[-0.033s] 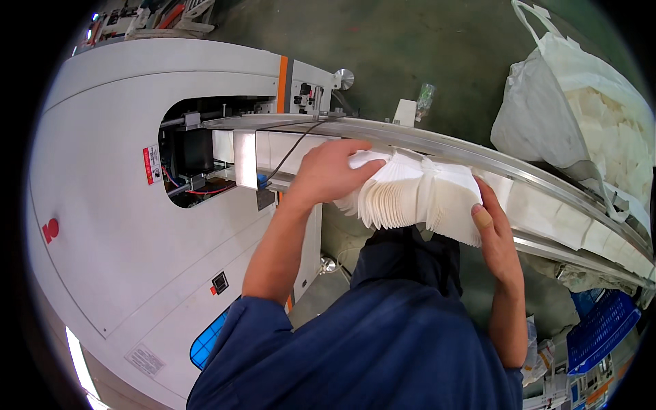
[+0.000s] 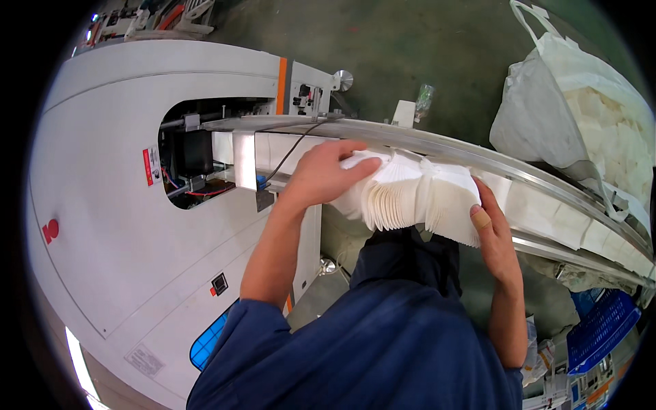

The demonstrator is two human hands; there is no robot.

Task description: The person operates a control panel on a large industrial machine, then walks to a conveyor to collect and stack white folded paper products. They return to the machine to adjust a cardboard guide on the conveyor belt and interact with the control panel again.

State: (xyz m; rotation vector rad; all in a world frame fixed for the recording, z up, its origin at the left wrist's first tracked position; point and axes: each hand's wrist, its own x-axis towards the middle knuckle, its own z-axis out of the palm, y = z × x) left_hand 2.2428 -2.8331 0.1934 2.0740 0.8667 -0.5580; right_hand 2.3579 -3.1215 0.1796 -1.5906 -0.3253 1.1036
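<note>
A stack of thin white folded papers (image 2: 451, 188), fanned along its cream-coloured near edges, lies sideways over the rail conveyor (image 2: 437, 142) in front of me. At its left end my left hand (image 2: 326, 171) curls round the papers, thumb on top, the other fingers partly hidden. The leftmost papers beneath this hand are blurred. My right hand (image 2: 493, 222) grips the right end, with the thumb on the near side and the fingers behind; a tan bandage wraps that thumb. Between the hands the stack bulges toward me, with a dip near its middle.
To the left stands a large white machine (image 2: 102, 205) with a dark opening where the conveyor enters. A black cable (image 2: 297, 143) crosses the rails. Behind on the right sits a white sack (image 2: 540, 102) of pale papers; a blue basket (image 2: 601, 331) lies at lower right.
My left hand has shifted very slightly left, and the papers under it have become more blurred. The right hand has barely moved.
</note>
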